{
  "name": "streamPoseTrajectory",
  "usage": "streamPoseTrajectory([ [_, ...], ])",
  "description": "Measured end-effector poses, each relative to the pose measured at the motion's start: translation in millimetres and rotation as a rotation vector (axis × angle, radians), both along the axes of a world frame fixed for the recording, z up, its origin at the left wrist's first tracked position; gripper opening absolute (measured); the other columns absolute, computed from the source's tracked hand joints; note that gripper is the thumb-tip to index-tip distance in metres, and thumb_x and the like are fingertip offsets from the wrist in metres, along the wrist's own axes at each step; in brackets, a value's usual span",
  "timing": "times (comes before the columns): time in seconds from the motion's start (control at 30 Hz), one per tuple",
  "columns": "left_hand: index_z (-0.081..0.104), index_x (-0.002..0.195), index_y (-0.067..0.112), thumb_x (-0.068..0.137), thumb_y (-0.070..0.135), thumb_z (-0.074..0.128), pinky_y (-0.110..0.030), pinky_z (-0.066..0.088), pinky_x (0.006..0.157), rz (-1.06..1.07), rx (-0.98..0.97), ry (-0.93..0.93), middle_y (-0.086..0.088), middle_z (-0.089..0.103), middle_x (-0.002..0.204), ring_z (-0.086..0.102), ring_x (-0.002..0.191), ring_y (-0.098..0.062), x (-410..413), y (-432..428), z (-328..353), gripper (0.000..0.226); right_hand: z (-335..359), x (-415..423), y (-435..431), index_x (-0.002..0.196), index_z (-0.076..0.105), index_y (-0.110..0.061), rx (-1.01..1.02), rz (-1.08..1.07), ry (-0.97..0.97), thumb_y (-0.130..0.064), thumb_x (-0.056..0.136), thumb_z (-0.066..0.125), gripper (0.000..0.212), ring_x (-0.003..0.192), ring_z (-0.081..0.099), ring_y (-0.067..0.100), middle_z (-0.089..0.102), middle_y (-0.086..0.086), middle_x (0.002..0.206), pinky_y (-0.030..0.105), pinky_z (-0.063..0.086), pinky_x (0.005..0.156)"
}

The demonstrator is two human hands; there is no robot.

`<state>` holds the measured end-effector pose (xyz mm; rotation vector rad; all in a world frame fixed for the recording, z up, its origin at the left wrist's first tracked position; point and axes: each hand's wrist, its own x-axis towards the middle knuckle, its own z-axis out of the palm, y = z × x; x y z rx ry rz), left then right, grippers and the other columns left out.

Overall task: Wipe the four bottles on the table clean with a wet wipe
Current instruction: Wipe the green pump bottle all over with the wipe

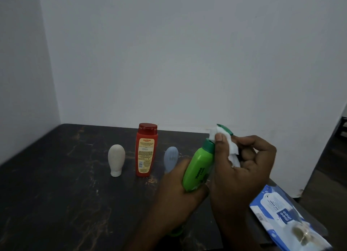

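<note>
My left hand (180, 190) grips the lower body of a green bottle (199, 166), tilted with its flip cap open at the upper right. My right hand (242, 166) holds a white wet wipe (231, 149) pressed against the bottle's neck and cap. On the dark table (56, 194) behind stand a beige tube (116, 159) on its cap, a red bottle (146, 150) upright, and a pale blue tube (170, 158) partly hidden by my left hand.
A blue and white wet wipe pack (285, 217) lies at the table's right front edge. Grey walls close the back and left. The table's right edge drops to the floor beyond the pack.
</note>
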<state>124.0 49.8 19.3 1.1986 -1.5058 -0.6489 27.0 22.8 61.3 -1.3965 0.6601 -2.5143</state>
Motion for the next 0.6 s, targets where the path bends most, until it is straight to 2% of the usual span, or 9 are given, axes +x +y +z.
streamPoseTrajectory([
  [0.07, 0.059, 0.109, 0.049, 0.082, 0.033, 0.074, -0.034, 0.056, 0.088, -0.012, -0.016, 0.004, 0.016, 0.070, 0.105, 0.066, 0.095, 0.001, -0.7, -0.1, -0.9, 0.034, 2.0, 1.6, 2.2, 0.099, 0.049, -0.023, -0.007, 0.039, -0.050, 0.000, 0.083, 0.076, 0.039, 0.089, 0.072, 0.020, 0.067, 0.017, 0.092, 0.024, 0.057, 0.079],
  [0.17, 0.059, 0.104, 0.047, 0.085, 0.022, 0.075, -0.011, 0.049, 0.079, -0.031, -0.050, 0.031, 0.039, 0.064, 0.097, 0.061, 0.091, 0.015, 3.1, 3.4, 0.3, 0.035, 6.4, -2.0, 0.5, 0.100, 0.052, -0.017, 0.054, 0.102, -0.142, 0.002, 0.086, 0.073, 0.032, 0.084, 0.072, 0.022, 0.069, 0.015, 0.089, 0.026, 0.058, 0.074],
  [0.2, 0.059, 0.102, 0.048, 0.086, 0.020, 0.076, -0.007, 0.048, 0.076, -0.037, -0.044, 0.031, 0.044, 0.062, 0.095, 0.060, 0.089, 0.018, 5.4, 4.6, 1.3, 0.037, 8.3, -5.8, -1.7, 0.103, 0.055, -0.013, 0.102, 0.144, -0.167, 0.000, 0.087, 0.073, 0.028, 0.083, 0.073, 0.021, 0.072, 0.012, 0.089, 0.026, 0.059, 0.071],
  [0.27, 0.062, 0.109, 0.045, 0.084, 0.023, 0.078, -0.013, 0.052, 0.080, -0.051, -0.033, 0.015, 0.031, 0.068, 0.102, 0.064, 0.094, 0.010, 10.4, 3.1, 1.3, 0.037, 13.2, -16.2, -6.3, 0.107, 0.063, -0.008, 0.171, 0.168, -0.139, -0.005, 0.089, 0.072, 0.020, 0.082, 0.072, 0.013, 0.074, 0.002, 0.090, 0.025, 0.058, 0.070],
  [0.37, 0.060, 0.116, 0.046, 0.084, 0.028, 0.078, -0.032, 0.057, 0.090, -0.093, 0.016, -0.002, 0.012, 0.070, 0.108, 0.067, 0.099, -0.002, 16.2, 3.5, 4.5, 0.040, 20.4, -30.8, -10.2, 0.104, 0.072, -0.011, 0.178, 0.200, 0.002, -0.008, 0.093, 0.069, 0.012, 0.095, 0.070, 0.011, 0.075, -0.003, 0.098, 0.026, 0.057, 0.081],
  [0.43, 0.059, 0.117, 0.048, 0.084, 0.029, 0.077, -0.037, 0.056, 0.093, -0.107, 0.035, -0.017, 0.012, 0.071, 0.109, 0.067, 0.101, -0.003, 17.9, 3.6, 5.4, 0.042, 22.5, -37.7, -12.1, 0.103, 0.074, -0.013, 0.180, 0.289, 0.088, -0.006, 0.094, 0.066, 0.014, 0.104, 0.070, 0.019, 0.076, 0.001, 0.104, 0.033, 0.055, 0.090],
  [0.5, 0.059, 0.118, 0.048, 0.085, 0.029, 0.077, -0.036, 0.056, 0.093, -0.105, 0.029, -0.012, 0.013, 0.071, 0.109, 0.067, 0.101, -0.002, 18.4, 3.9, 6.1, 0.043, 24.2, -42.3, -9.9, 0.103, 0.075, -0.010, 0.181, 0.436, 0.156, -0.003, 0.096, 0.061, 0.017, 0.109, 0.068, 0.029, 0.075, 0.009, 0.108, 0.044, 0.052, 0.096],
  [0.53, 0.058, 0.118, 0.049, 0.085, 0.029, 0.077, -0.035, 0.056, 0.092, -0.101, 0.023, -0.006, 0.015, 0.070, 0.110, 0.067, 0.102, -0.001, 18.8, 3.8, 6.4, 0.043, 25.2, -44.9, -7.8, 0.103, 0.075, -0.008, 0.169, 0.466, 0.196, -0.001, 0.095, 0.060, 0.019, 0.110, 0.068, 0.031, 0.075, 0.010, 0.109, 0.045, 0.051, 0.097],
  [0.6, 0.058, 0.120, 0.049, 0.085, 0.030, 0.077, -0.035, 0.055, 0.093, -0.095, 0.016, -0.016, 0.017, 0.070, 0.111, 0.066, 0.103, 0.001, 20.0, 2.7, 5.2, 0.045, 28.5, -50.0, -1.8, 0.103, 0.075, -0.007, 0.126, 0.401, 0.311, 0.003, 0.094, 0.059, 0.020, 0.107, 0.070, 0.024, 0.076, 0.005, 0.106, 0.035, 0.053, 0.095],
])
